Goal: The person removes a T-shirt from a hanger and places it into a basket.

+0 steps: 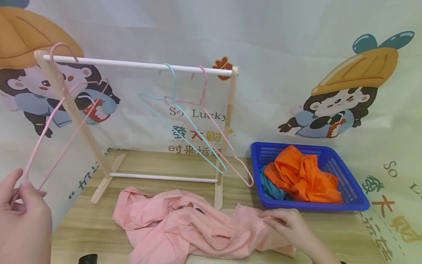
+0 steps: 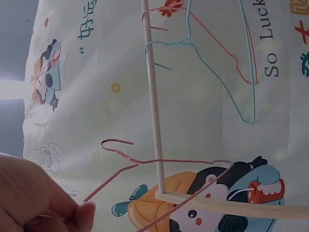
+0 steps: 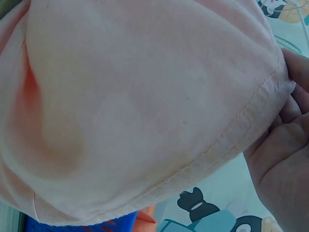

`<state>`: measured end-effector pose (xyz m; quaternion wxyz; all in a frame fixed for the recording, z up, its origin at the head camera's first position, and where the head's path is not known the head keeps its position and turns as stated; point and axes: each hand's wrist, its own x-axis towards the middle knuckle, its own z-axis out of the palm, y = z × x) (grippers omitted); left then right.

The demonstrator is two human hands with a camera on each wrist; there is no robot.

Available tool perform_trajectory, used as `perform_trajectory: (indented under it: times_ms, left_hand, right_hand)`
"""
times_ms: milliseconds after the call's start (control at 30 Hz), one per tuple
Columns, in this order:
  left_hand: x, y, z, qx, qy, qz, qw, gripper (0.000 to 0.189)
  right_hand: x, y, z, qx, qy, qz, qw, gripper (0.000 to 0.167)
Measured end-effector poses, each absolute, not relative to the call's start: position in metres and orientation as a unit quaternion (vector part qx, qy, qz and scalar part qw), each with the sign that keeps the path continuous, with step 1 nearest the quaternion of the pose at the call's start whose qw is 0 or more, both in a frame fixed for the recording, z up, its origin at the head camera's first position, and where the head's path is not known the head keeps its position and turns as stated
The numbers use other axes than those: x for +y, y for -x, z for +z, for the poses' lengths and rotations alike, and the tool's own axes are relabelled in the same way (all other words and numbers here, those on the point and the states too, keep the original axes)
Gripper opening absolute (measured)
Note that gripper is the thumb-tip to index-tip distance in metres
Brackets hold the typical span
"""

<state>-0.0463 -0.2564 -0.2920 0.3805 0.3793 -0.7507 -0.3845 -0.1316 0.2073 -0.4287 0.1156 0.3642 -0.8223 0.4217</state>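
Note:
My left hand (image 1: 28, 214) pinches a pink wire hanger (image 2: 183, 161) at one lower corner, between thumb and fingers. The hanger is in the air by the left end of a small clothes rack (image 1: 132, 64); in the left wrist view its hook stands apart from the rod. A crumpled pink garment (image 1: 165, 220) lies on the table in front of the rack. My right hand (image 1: 291, 225) pinches the garment's right edge, and the right wrist view shows the stitched hem (image 3: 231, 130) held up by the fingers.
A teal hanger (image 1: 174, 86) and another pink hanger (image 1: 205, 88) hang toward the rod's right end. A blue basket (image 1: 313, 207) at the right holds orange cloth (image 1: 296, 172) and teal cloth (image 1: 271, 187). Behind stands a printed backdrop (image 1: 280, 55). A black object (image 1: 88, 259) shows at the bottom edge.

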Motion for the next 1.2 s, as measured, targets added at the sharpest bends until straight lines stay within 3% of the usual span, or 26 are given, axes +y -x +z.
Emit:
perform_trajectory:
  times_ms: [133, 400, 700, 967, 1100, 1200]
  left_hand:
    - [-0.252, 0.057, -0.288, -0.790, -0.354, -0.341, 0.365, 0.041]
    - [-0.232, 0.071, -0.286, -0.814, -0.231, -0.270, 0.460, 0.035]
    - [-0.201, 0.070, -0.279, -0.862, -0.144, -0.317, 0.369, 0.052]
    - [-0.184, 0.077, -0.282, -0.893, -0.098, -0.315, 0.308, 0.054]
    - [-0.177, 0.080, -0.287, -0.905, -0.080, -0.289, 0.303, 0.054]
    - [-0.174, 0.078, -0.289, -0.891, -0.074, -0.281, 0.348, 0.053]
  right_hand:
    - [0.206, 0.132, -0.427, -0.825, -0.363, 0.421, 0.106, 0.021]
    - [0.202, 0.133, -0.430, -0.825, -0.360, 0.427, 0.088, 0.020]
    - [0.198, 0.135, -0.431, -0.817, -0.374, 0.428, 0.094, 0.021]
    - [0.201, 0.134, -0.433, -0.821, -0.369, 0.422, 0.111, 0.021]
    - [0.201, 0.135, -0.433, -0.819, -0.372, 0.426, 0.104, 0.021]
    - [0.200, 0.136, -0.434, -0.817, -0.376, 0.426, 0.101, 0.022]
